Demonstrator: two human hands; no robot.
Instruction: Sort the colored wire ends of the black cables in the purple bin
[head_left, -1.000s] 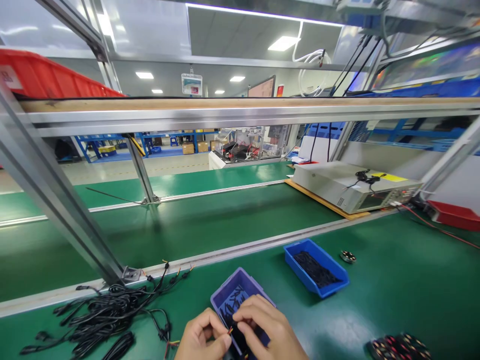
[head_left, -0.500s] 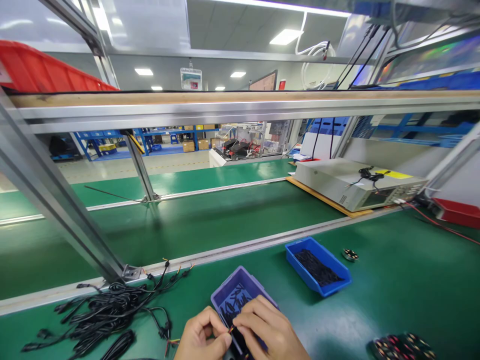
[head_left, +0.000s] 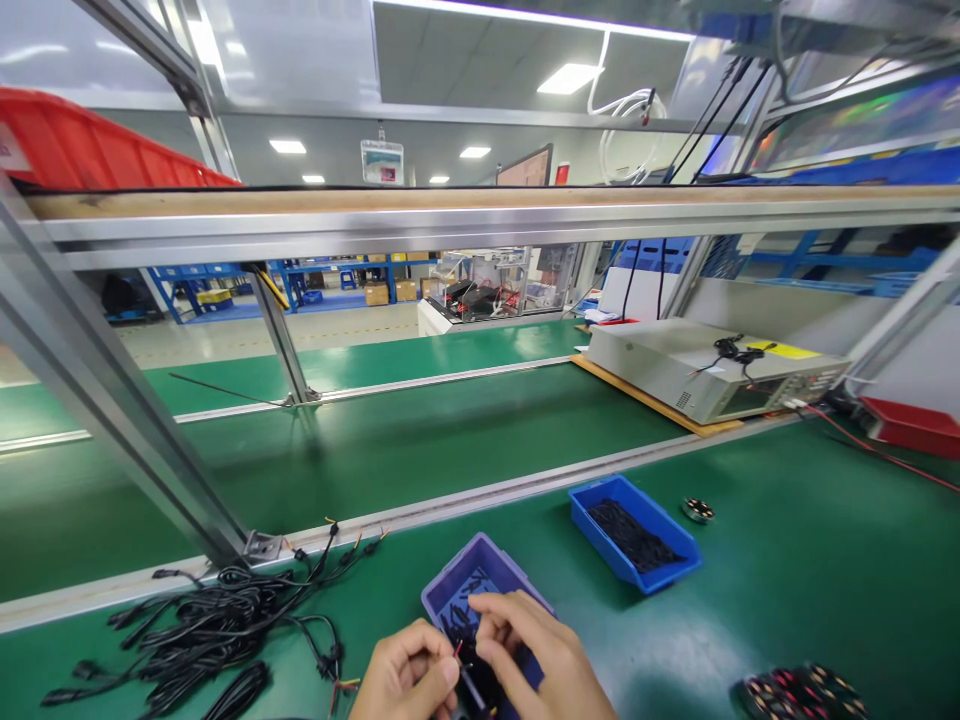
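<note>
green worktop (head_left: pixel 787 570), at the purple bin (head_left: pixel 481 552): left fingers (head_left: pixel 448 673) alone pinch a red wire (head_left: pixel 458 649), right fingers (head_left: pixel 501 606) having just spread.

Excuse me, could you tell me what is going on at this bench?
A person is working with both hands. The left hand pinches a thin red wire, while the right hand is close beside it, over the purple bin; whether the right hand holds anything is unclear. The purple bin contains small black pieces. Black cables lie heaped to the left, and a blue tray of black pieces sits to the right.
</note>
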